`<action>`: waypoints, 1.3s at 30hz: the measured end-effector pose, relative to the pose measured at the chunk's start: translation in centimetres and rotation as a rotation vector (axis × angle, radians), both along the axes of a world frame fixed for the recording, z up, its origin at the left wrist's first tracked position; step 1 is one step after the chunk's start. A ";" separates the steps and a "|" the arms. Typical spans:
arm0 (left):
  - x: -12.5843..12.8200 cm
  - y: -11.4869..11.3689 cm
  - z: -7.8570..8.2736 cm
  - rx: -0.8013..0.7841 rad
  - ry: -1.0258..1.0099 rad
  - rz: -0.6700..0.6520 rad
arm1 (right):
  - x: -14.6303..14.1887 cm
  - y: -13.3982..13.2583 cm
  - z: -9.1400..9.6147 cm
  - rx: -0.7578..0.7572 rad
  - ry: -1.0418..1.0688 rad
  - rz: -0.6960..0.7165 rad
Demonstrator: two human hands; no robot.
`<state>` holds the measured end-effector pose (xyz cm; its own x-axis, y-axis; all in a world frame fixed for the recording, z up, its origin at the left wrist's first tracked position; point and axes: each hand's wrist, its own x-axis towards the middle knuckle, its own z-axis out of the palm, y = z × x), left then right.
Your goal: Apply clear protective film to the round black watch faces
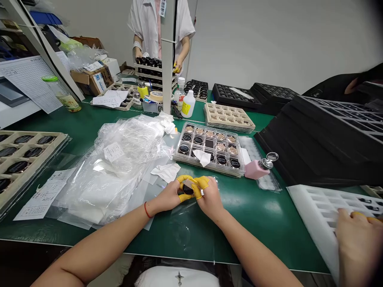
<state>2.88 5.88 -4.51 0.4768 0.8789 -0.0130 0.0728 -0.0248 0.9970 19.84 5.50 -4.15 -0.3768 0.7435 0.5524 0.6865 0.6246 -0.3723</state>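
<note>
My left hand (170, 195) and my right hand (209, 197) meet over the green table (254, 215), both with yellow finger cots on the fingertips. Between them they pinch a small round dark part (188, 189) with a pale piece of wipe or film across its top. Just beyond them sits a clear tray (209, 148) of round dark and rose-gold parts, with a white wipe (202, 157) lying on it. Another folded white wipe (165, 172) lies to the left of my hands.
A pile of clear plastic bags (119, 167) lies at left, a pink pump bottle (257, 167) at right. Black trays (326, 131) are stacked at right, with a white foam tray (323, 207) under a co-worker's hand (357, 243). Another person (160, 28) stands at the far side.
</note>
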 end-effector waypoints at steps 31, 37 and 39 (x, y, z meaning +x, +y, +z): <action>-0.5 0.6 -0.5 -0.042 0.111 0.077 | 3.8 15.4 5.1 -0.408 0.117 -0.473; -0.4 0.7 -1.2 -0.044 0.094 0.027 | 5.4 18.0 4.4 -0.414 -0.063 -0.588; -0.4 0.8 -1.5 -0.044 0.092 0.018 | 6.4 17.9 4.3 -0.427 -0.115 -0.645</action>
